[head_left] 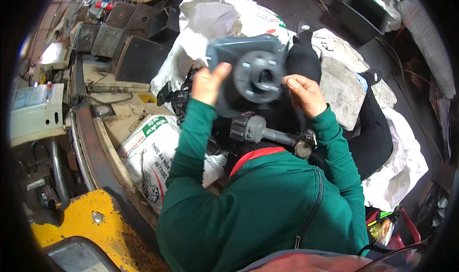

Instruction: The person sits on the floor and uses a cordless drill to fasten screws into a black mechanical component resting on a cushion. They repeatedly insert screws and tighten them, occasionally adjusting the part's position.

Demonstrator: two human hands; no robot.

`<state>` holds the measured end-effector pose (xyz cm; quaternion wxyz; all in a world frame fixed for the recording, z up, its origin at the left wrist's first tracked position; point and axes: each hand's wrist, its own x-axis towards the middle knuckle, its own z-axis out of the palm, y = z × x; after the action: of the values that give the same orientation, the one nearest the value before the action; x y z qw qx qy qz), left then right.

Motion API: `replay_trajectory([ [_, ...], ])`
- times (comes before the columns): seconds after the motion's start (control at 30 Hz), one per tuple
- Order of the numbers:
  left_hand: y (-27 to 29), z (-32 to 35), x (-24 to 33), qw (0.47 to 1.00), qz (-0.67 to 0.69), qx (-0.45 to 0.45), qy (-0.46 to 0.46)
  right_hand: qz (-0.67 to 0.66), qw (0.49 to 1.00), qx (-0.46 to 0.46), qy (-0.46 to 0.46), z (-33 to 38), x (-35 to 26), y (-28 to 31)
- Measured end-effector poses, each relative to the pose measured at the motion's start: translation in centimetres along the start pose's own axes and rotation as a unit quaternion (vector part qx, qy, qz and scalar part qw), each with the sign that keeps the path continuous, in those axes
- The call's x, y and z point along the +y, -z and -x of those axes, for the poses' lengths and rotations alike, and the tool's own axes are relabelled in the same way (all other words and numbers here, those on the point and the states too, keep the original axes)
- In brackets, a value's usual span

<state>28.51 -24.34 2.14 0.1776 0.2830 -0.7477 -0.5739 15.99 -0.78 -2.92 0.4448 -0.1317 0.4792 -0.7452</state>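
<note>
- Green sleeves [267,200] fill the near ground, both forearms rising from them toward the hands.
- Below the hands, a grey tool [267,133] with a ribbed handle lies across the lap, untouched.
- Left hand [209,83] is curled round the left edge of a grey housing [248,74], thumb pressed on its face.
- Right hand [304,94] has its fingers bent, tips at the housing's right edge; how firm that grip is I cannot tell.
- The housing sits lifted between both hands, its round black flange [260,76] facing up, slightly blurred.
- Left of the left hand, a printed sack [148,152] rests by a yellow machine [86,224].
- Beyond the hands, white sacks [215,14] and dark metal plates [129,33] lie on the floor.
</note>
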Motion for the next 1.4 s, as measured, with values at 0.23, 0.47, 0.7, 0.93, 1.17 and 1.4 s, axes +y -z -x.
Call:
replay_trajectory([
  [0.23,22.8,-1.2,-17.3,0.924,-0.056,0.297,0.234,-0.215,0.934,0.285,0.033,2.2,2.7,10.2],
  [0.47,19.5,4.3,-26.5,0.817,0.245,0.358,0.379,-0.350,0.886,0.291,0.082,8.8,2.7,21.0],
  [0.7,17.8,-5.2,-17.6,0.734,-0.621,0.035,0.272,-0.182,0.819,0.462,0.287,17.4,-1.6,31.8],
  [0.93,-2.3,-29.2,-19.6,0.939,-0.344,-0.006,-0.028,-0.066,0.671,0.711,0.201,24.3,-0.6,37.7],
  [1.17,-25.1,-32.1,-19.3,0.926,-0.349,-0.138,0.029,-0.073,0.695,0.682,0.216,24.9,-0.5,37.6],
  [1.4,-14.3,-36.8,-17.5,0.820,-0.564,-0.093,0.034,-0.082,0.724,0.626,0.277,21.7,-0.6,32.3],
])
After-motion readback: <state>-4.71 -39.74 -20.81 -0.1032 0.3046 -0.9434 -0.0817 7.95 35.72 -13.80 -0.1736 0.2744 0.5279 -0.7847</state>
